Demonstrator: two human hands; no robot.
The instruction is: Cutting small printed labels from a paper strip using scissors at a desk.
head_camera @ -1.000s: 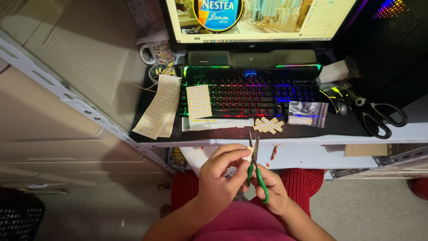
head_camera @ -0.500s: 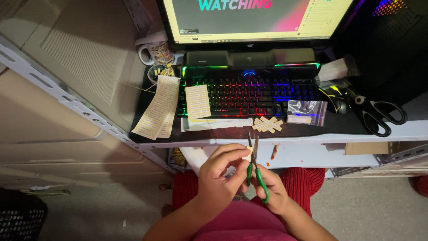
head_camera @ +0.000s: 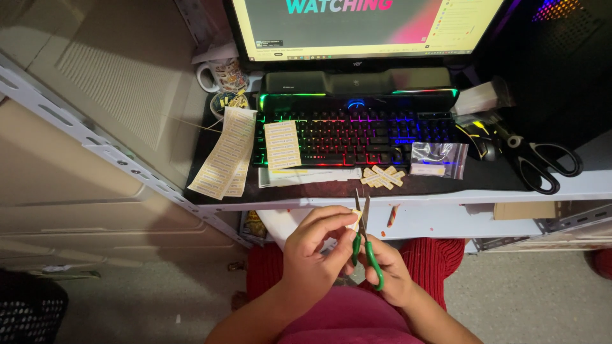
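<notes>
Gripping a small pair of green-handled scissors (head_camera: 365,245) in your right hand (head_camera: 387,272), you hold them upright with the blades pointing toward the desk edge (head_camera: 446,199). Your left hand (head_camera: 313,255) pinches a small cream paper slip (head_camera: 354,220) between thumb and fingertips, right against the blades, above your lap. On the dark desk mat (head_camera: 440,185) just beyond lie cut slips in a little pile (head_camera: 382,176), a long label sheet (head_camera: 224,153), a shorter sheet (head_camera: 282,144) resting on the backlit keyboard (head_camera: 363,137), and a clear plastic bag (head_camera: 437,158). Large black scissors (head_camera: 539,159) sit well apart on the right, and a mug (head_camera: 220,75) stands beside the monitor (head_camera: 366,25).
</notes>
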